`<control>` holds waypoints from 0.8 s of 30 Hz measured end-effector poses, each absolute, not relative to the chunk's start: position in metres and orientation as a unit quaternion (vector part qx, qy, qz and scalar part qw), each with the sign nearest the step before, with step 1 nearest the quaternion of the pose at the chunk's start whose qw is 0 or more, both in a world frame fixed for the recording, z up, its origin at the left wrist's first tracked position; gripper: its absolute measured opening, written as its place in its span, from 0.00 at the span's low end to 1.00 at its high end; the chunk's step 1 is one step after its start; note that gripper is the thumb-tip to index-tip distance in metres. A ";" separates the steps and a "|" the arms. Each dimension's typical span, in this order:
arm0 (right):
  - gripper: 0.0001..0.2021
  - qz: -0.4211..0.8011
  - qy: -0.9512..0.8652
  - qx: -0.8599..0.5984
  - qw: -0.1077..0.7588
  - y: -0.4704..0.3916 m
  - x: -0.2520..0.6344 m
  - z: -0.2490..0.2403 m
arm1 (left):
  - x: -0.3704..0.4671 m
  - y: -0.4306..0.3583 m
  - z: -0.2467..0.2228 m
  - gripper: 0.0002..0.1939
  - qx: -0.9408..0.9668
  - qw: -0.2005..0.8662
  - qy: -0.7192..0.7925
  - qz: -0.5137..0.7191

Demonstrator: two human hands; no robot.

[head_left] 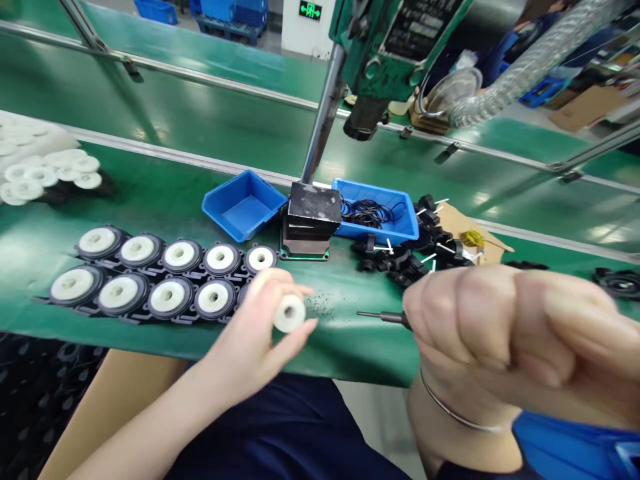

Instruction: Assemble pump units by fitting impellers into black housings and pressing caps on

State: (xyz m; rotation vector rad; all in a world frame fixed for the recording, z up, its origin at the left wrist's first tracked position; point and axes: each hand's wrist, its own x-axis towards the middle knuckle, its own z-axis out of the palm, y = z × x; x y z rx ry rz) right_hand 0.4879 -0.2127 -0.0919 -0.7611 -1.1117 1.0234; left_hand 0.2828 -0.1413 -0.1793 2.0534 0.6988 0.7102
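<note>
Between the thumb and fingers of my left hand [270, 320] is a small white round part [290, 313] with a hole in its middle. My right hand [505, 320] is closed in a fist around a thin dark screwdriver [383, 316], whose tip points left. Two rows of black round housings with white discs [170, 295] lie left of my left hand, which covers part of the nearest one. Small dark specks [323, 305], too tiny to identify, are scattered on the green table [350, 353] between my hands.
Behind my hands stand a blue bin [245, 207], a black metal block [313, 207] and a blue tray [407, 220] of black rings. Black parts with white sticks [405, 257] lie beside it. A green machine [390, 53] hangs overhead. White discs [35, 177] sit far left.
</note>
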 end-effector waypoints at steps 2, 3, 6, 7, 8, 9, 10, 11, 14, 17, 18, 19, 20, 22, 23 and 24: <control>0.24 0.459 -0.475 -0.301 0.687 -0.200 0.486 -0.099 | 0.267 -0.132 -0.178 0.09 0.829 0.371 0.322 0.269; 0.24 0.470 -0.464 -0.295 0.691 -0.194 0.483 -0.103 | 0.262 -0.129 -0.179 0.10 0.836 0.348 0.336 0.260; 0.23 0.488 -0.438 -0.289 0.697 -0.179 0.475 -0.115 | 0.253 -0.126 -0.183 0.14 0.857 0.276 0.357 0.248; 0.23 0.493 -0.436 -0.288 0.695 -0.176 0.472 -0.117 | 0.252 -0.126 -0.183 0.16 0.862 0.257 0.361 0.245; 0.23 0.498 -0.436 -0.286 0.693 -0.173 0.470 -0.119 | 0.251 -0.127 -0.184 0.17 0.867 0.241 0.364 0.239; 0.23 0.503 -0.436 -0.284 0.691 -0.171 0.468 -0.120 | 0.250 -0.127 -0.184 0.18 0.873 0.226 0.365 0.233; 0.23 0.506 -0.437 -0.281 0.689 -0.169 0.466 -0.120 | 0.250 -0.127 -0.183 0.19 0.879 0.212 0.364 0.225; 0.23 0.509 -0.437 -0.279 0.687 -0.166 0.464 -0.120 | 0.250 -0.126 -0.184 0.20 0.885 0.200 0.361 0.214; 0.22 0.517 -0.431 -0.271 0.688 -0.159 0.457 -0.118 | 0.250 -0.124 -0.183 0.25 0.901 0.173 0.348 0.193; 0.22 0.525 -0.424 -0.263 0.689 -0.152 0.447 -0.116 | 0.247 -0.122 -0.179 0.33 0.904 0.170 0.334 0.207; 0.22 0.528 -0.426 -0.258 0.687 -0.150 0.443 -0.116 | 0.245 -0.122 -0.176 0.33 0.900 0.172 0.333 0.224; 0.22 0.532 -0.428 -0.254 0.685 -0.148 0.439 -0.116 | 0.241 -0.122 -0.174 0.33 0.893 0.172 0.334 0.247; 0.22 0.537 -0.430 -0.250 0.681 -0.145 0.434 -0.117 | 0.236 -0.122 -0.173 0.32 0.884 0.167 0.337 0.277; 0.22 0.548 -0.437 -0.244 0.670 -0.140 0.422 -0.122 | 0.222 -0.121 -0.174 0.30 0.858 0.138 0.351 0.349; 0.23 0.554 -0.442 -0.243 0.662 -0.137 0.416 -0.126 | 0.213 -0.119 -0.176 0.29 0.839 0.115 0.362 0.391; 0.23 0.561 -0.448 -0.243 0.653 -0.134 0.411 -0.131 | 0.204 -0.117 -0.181 0.29 0.818 0.103 0.377 0.421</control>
